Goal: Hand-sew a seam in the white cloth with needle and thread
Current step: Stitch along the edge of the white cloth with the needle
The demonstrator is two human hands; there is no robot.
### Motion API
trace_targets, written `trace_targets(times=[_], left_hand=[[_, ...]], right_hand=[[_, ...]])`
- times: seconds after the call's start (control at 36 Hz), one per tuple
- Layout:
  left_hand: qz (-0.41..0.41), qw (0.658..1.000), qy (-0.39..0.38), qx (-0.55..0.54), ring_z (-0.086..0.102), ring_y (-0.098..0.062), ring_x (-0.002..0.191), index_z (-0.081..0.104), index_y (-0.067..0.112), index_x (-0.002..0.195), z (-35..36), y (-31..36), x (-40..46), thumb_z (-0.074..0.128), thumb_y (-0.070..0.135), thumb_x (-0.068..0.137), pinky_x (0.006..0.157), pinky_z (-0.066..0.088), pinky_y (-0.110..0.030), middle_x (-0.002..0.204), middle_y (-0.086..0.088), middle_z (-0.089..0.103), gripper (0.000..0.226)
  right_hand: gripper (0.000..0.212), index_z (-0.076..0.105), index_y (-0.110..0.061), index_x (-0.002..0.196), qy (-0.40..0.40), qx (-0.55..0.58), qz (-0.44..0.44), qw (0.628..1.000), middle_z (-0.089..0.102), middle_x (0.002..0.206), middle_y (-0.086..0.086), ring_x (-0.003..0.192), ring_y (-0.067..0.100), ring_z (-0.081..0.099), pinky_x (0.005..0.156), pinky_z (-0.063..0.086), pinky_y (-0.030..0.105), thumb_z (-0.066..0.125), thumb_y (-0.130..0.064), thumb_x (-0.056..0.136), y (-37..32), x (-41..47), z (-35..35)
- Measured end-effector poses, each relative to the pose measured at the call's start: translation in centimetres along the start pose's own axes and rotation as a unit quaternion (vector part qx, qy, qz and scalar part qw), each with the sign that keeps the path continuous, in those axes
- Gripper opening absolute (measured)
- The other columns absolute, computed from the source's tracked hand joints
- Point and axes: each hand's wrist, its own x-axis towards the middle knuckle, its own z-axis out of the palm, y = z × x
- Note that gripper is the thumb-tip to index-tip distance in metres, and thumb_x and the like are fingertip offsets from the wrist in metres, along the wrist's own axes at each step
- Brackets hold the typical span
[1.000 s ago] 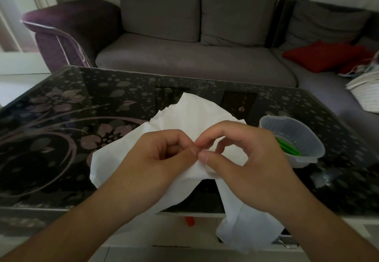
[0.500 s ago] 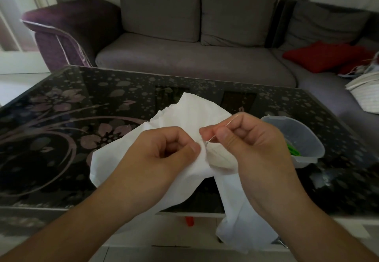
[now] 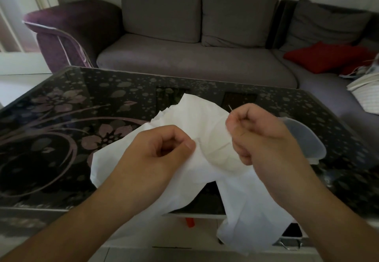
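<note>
The white cloth (image 3: pixel 207 122) lies crumpled over the near edge of the dark glass table (image 3: pixel 61 118), one end hanging down toward the floor. My left hand (image 3: pixel 162 151) pinches a fold of the cloth between thumb and curled fingers. My right hand (image 3: pixel 258 136) is raised to the right of that fold and pinches the needle (image 3: pixel 230 108), whose thin tip sticks up above the fingers. The thread itself is too fine to make out.
A clear plastic bowl (image 3: pixel 307 138) sits on the table just behind my right hand. A grey and purple sofa (image 3: pixel 194 60) with a red cushion (image 3: pixel 322 56) runs along the far side. A small orange object (image 3: pixel 190 221) lies below the table edge.
My right hand has drawn the needle out of the cloth and moved it up and to the right, away from my left hand, which keeps pinching the fold in place.
</note>
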Motion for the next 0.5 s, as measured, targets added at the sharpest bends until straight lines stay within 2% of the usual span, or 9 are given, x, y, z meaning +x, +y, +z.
trace_targets(times=[0.08, 0.17, 0.25, 0.39, 0.5], left_hand=[[0.003, 1.000, 0.006, 0.012, 0.067, -0.002, 0.076, 0.076, 0.026, 0.084, 0.0, 0.0, 0.0, 0.064, 0.034, 0.096, 0.072, 0.045, -0.019, 0.081, 0.010, 0.074, 0.018], [0.008, 1.000, 0.013, 0.016, 0.067, -0.006, 0.077, 0.076, 0.025, 0.084, 0.0, -0.1, 0.2, 0.064, 0.034, 0.095, 0.075, 0.046, -0.024, 0.082, 0.008, 0.074, 0.018], [0.009, 0.999, 0.021, 0.029, 0.066, -0.006, 0.078, 0.075, 0.025, 0.083, 0.2, -0.3, 0.2, 0.064, 0.034, 0.095, 0.075, 0.045, -0.023, 0.080, 0.010, 0.074, 0.019], [0.003, 0.998, 0.030, 0.063, 0.067, -0.003, 0.083, 0.074, 0.027, 0.082, 0.3, -0.4, 0.3, 0.064, 0.036, 0.096, 0.072, 0.044, -0.018, 0.081, 0.015, 0.073, 0.019], [0.007, 0.997, 0.034, 0.074, 0.068, -0.002, 0.083, 0.074, 0.028, 0.082, 0.3, -0.5, 0.3, 0.063, 0.037, 0.095, 0.072, 0.045, -0.016, 0.081, 0.018, 0.074, 0.019]], right_hand=[[0.006, 0.067, -0.031, 0.090, -0.046, -0.116, -0.053, 0.991, 0.049, 0.055, -0.006, 0.050, 0.003, 0.047, 0.048, 0.040, 0.010, 0.071, -0.034, 0.094, -0.2, -0.2, 0.1], [0.009, 0.070, -0.034, 0.084, -0.069, -0.189, -0.063, 0.977, 0.048, 0.050, -0.010, 0.047, 0.004, 0.045, 0.047, 0.038, 0.008, 0.075, -0.039, 0.089, 0.0, -0.2, 0.1], [0.013, 0.072, -0.034, 0.077, -0.056, -0.208, -0.070, 0.974, 0.047, 0.048, -0.009, 0.046, 0.006, 0.044, 0.048, 0.040, 0.008, 0.077, -0.038, 0.089, 0.3, -0.1, -0.2], [0.015, 0.074, -0.029, 0.073, 0.020, -0.126, -0.078, 0.989, 0.047, 0.047, -0.006, 0.044, 0.007, 0.041, 0.046, 0.040, 0.014, 0.078, -0.027, 0.088, 0.5, 0.0, -0.9], [0.012, 0.072, -0.028, 0.079, 0.138, -0.083, -0.061, 0.985, 0.061, 0.060, 0.001, 0.051, 0.009, 0.050, 0.057, 0.049, 0.026, 0.076, -0.028, 0.090, 0.9, 0.4, -1.0]])
